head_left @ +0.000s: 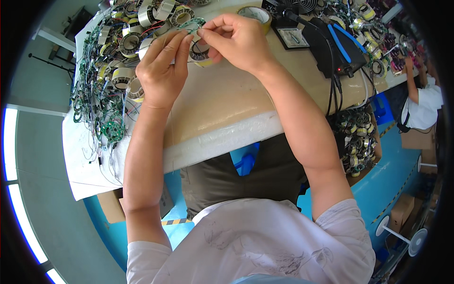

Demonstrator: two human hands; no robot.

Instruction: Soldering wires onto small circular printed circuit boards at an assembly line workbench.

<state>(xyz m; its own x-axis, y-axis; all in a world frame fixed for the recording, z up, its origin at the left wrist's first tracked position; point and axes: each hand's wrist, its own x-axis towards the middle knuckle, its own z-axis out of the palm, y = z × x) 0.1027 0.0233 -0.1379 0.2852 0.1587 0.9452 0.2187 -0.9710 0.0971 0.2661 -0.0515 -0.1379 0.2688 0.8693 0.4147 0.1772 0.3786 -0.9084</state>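
At the far side of the table, both hands are raised close together around a small curved green circuit board (193,23). My right hand (241,42) pinches the board's right edge between thumb and forefinger. The fingertips of my left hand (163,68) are pressed together at its lower left side; whether they grip the board or a thin wire on it is hard to make out. Below the fingers sits a ring-shaped coil wrapped in yellow tape (202,60), partly covered by my right hand.
A heap of wound coils with wires (128,45) and green boards (112,131) covers the table's left. A tape roll (255,15), a black soldering station (331,47) and blue-handled pliers (339,43) lie right. A box of coils (357,142) stands below; another person (423,102) works far right.
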